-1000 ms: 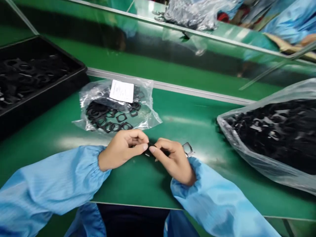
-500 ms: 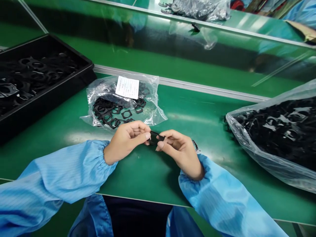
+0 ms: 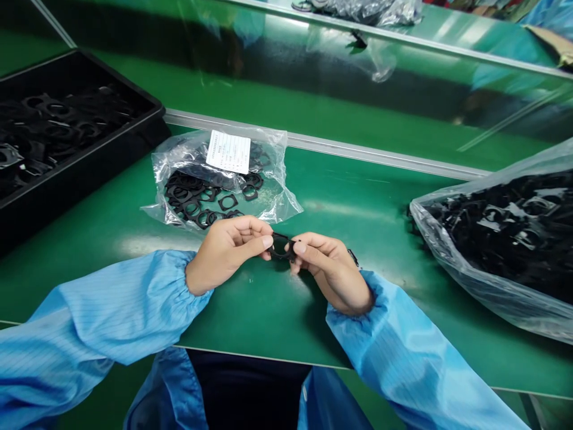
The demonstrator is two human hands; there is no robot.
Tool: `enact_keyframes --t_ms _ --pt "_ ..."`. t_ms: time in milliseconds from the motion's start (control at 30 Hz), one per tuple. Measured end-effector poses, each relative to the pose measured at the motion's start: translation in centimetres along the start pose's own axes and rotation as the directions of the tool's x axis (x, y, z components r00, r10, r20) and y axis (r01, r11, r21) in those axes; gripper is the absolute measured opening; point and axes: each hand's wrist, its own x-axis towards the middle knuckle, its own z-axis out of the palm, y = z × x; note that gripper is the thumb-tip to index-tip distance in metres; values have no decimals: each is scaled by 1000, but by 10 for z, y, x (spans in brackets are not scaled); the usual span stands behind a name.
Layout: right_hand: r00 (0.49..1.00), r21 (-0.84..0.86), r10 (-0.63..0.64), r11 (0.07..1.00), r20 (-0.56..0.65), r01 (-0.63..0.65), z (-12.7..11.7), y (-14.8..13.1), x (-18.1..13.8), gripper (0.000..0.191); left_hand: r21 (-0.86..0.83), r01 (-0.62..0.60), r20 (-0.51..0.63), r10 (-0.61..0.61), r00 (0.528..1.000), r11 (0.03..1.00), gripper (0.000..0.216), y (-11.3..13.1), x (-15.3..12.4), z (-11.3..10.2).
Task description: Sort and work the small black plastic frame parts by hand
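Between my two hands is a small black plastic frame (image 3: 282,256) with a large round opening, raised above the green tabletop. My left hand (image 3: 230,251) pinches its left end between thumb and fingers. On the other end, my right hand (image 3: 329,263) has thumb and fingers closed. Just behind my left hand lies a clear plastic bag (image 3: 277,200) with a white label (image 3: 228,151). Thin black ring-shaped pieces (image 3: 228,202) with squarish outlines are inside it. A small dark part, mostly hidden, shows behind my right wrist.
A black tray (image 3: 147,122) heaped with black parts stands at the left. To the right, a large open clear bag (image 3: 470,280) is full of similar black parts. A metal rail (image 3: 358,156) runs along the back of the green table (image 3: 268,322), below a glossy upright panel.
My right thumb has moved up onto the frame's right end, and the frame has tilted so its round opening shows more. The whole view has shifted slightly.
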Motion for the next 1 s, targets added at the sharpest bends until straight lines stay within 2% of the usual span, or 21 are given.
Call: enact_keyframes --t_ms 433,567,733,1000 --pt "1000 54 10 998 3 -10 0 0 -2 28 45 -43 33 41 999 998 18 3 -2 2" --pt "998 68 -47 996 -39 50 0 0 -1 30 55 -120 9 119 993 991 18 3 -3 2" --pt "993 62 -115 991 -40 117 -1 3 -1 20 84 -185 1 186 983 979 13 0 -2 2" --pt "991 20 -134 991 -8 134 -4 7 -1 19 59 -186 -1 186 983 981 7 -1 -3 2"
